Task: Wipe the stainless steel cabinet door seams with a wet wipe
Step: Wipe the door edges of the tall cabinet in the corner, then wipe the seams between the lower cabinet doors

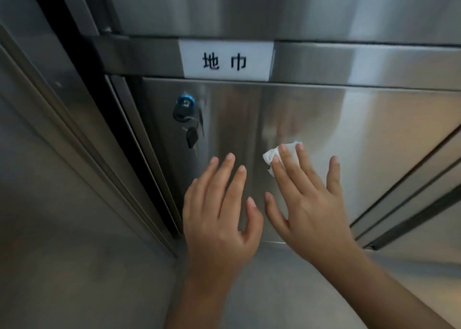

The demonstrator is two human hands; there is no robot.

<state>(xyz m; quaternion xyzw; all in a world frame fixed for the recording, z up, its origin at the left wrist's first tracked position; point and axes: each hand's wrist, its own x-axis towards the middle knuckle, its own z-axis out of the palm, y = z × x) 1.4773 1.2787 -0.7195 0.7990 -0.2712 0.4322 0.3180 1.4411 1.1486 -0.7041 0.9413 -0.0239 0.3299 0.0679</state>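
Two bare forearms rise from the bottom of my feed toward a brushed stainless steel cabinet door (324,119). I see the left hand (219,211) with its fingers straight and slightly spread, holding nothing. It lies over the lower part of the door, though from this angle I cannot tell whether the palm actually touches the metal. Just beside it, thumbs nearly meeting, the right hand (309,203) is also flat, with its fingers extended and fanned. Under its index and middle fingertips is the wet wipe (270,157), a small crumpled white wad pressed against the door face. It pokes out above and to the left of those fingertips. The wipe sits on the flat panel, apart from any seam.

Above and left of the left hand, a round lock (184,105) with a blue cap is set in the door, and a dark key (192,136) hangs below it. Left of that hand runs the door's vertical seam (156,141), next to a dark gap. Well above both hands, a horizontal seam (324,85) marks the top of the door. Over it, a white label (225,60) carries two black Chinese characters. Right of the right hand, a slanting seam (399,183) separates this door from neighbouring steel panels.
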